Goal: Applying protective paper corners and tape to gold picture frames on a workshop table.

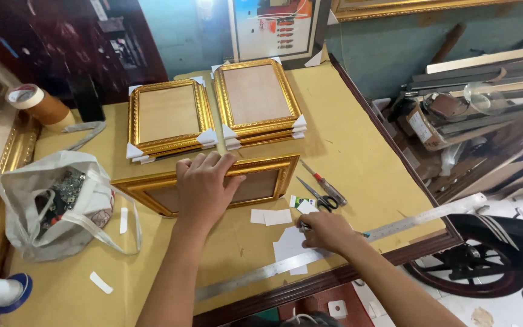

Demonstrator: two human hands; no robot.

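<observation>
pressing flat open left hand point(204, 184) on ornate gold rectangular picture frame point(267, 175) lying face-down mid table point(358, 163). right hand point(328, 231) curled, fingertips pinching white paper corner pieces point(289, 245) beside long steel ruler point(394, 228). step judged: fitting corner protectors; next calls for lifting one piece toward frame corner.

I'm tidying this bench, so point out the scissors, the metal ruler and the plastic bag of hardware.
scissors point(317, 198): head view, on the blades near the pivot.
metal ruler point(255, 275): head view, on its bare left stretch.
plastic bag of hardware point(25, 227): head view, on its white side.
</observation>
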